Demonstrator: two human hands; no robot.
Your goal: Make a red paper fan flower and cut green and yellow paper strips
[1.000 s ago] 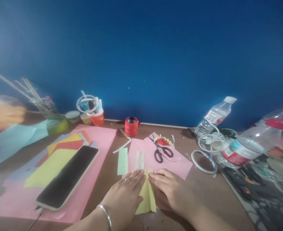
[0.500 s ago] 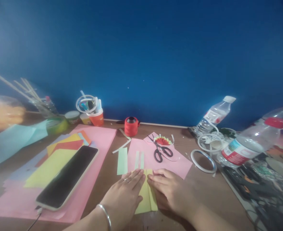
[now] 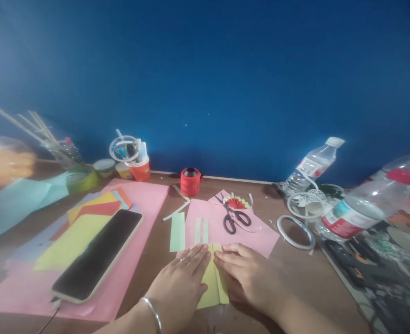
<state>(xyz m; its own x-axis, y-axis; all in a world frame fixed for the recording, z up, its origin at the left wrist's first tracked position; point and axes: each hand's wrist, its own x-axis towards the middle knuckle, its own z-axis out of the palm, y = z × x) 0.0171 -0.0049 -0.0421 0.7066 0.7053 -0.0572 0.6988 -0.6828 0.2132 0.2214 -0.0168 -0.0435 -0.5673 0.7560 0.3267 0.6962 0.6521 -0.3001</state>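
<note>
A sheet of yellow paper (image 3: pixel 210 291) lies on the table before me, with a folded strip along its right side. My left hand (image 3: pixel 180 280) rests flat on its left part, fingers stretched out; a ring and a bracelet show on it. My right hand (image 3: pixel 248 271) has its fingertips on the folded right edge, the fingers extended. Just beyond the hands are pale green paper strips (image 3: pixel 205 230), a wider green piece (image 3: pixel 177 232) and pink paper (image 3: pixel 260 236). On the pink paper lie black-handled scissors (image 3: pixel 230 225) and a red and yellow pleated paper piece (image 3: pixel 237 202).
Left of me, a phone (image 3: pixel 98 255) lies on stacked coloured paper (image 3: pixel 156 195). A red object with a black top (image 3: pixel 190 182) and a cup of pens (image 3: pixel 140 169) stand by the wall. At right are a tape roll (image 3: pixel 296 233), plastic bottles (image 3: pixel 356 215) and a cluttered tray.
Both hands keep their places on the yellow paper, with hardly any movement. The view has shifted very slightly.
</note>
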